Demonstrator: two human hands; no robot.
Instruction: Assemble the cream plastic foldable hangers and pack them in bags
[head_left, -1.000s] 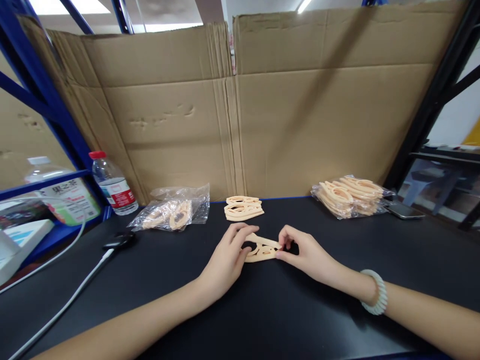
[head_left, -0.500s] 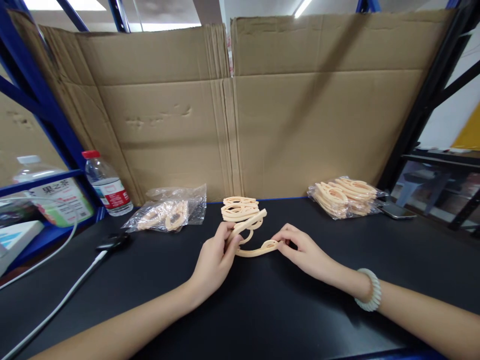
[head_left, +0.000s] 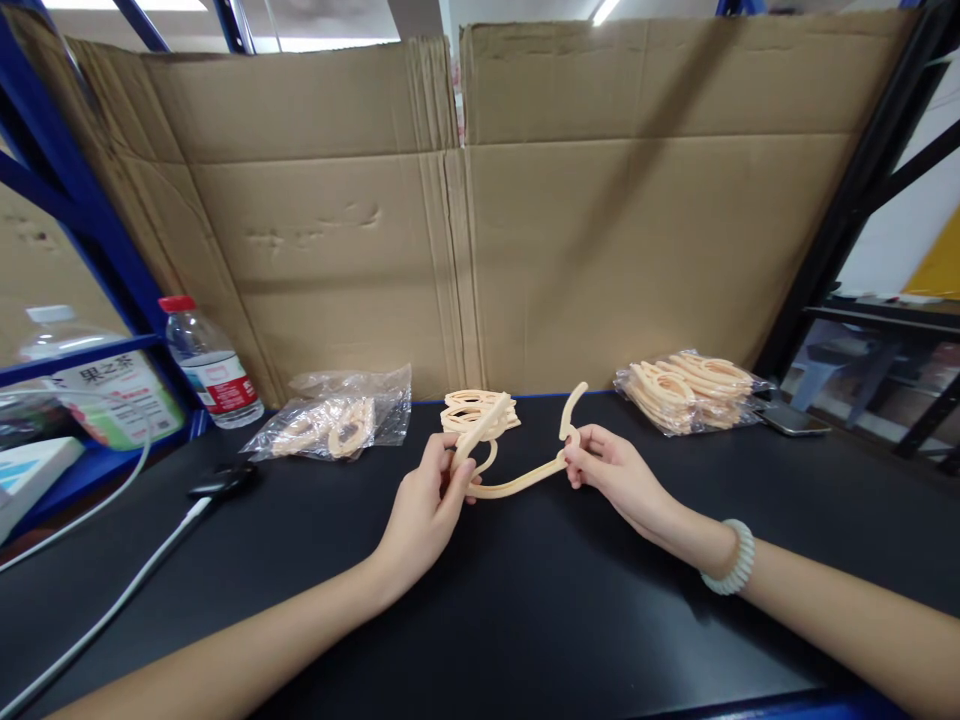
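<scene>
My left hand (head_left: 427, 495) and my right hand (head_left: 611, 475) both pinch one peach-coloured folding plastic piece (head_left: 517, 478), held just above the black table (head_left: 480, 610). The piece is spread open between them: its left end rises through my left fingers, its right end curves up above my right fingers. Just behind it lies a small stack of the same pieces, folded flat (head_left: 480, 410).
A clear bag of folded pieces (head_left: 690, 390) lies at the back right beside a phone (head_left: 795, 420). Another clear bag (head_left: 337, 420) lies at the back left, near a water bottle (head_left: 206, 365). A white cable (head_left: 112, 610) crosses the left. Cardboard sheets (head_left: 465, 220) wall off the back.
The piece lay folded flat on the table between my hands. Both hands have lifted it and pulled it open, the right end swinging upward.
</scene>
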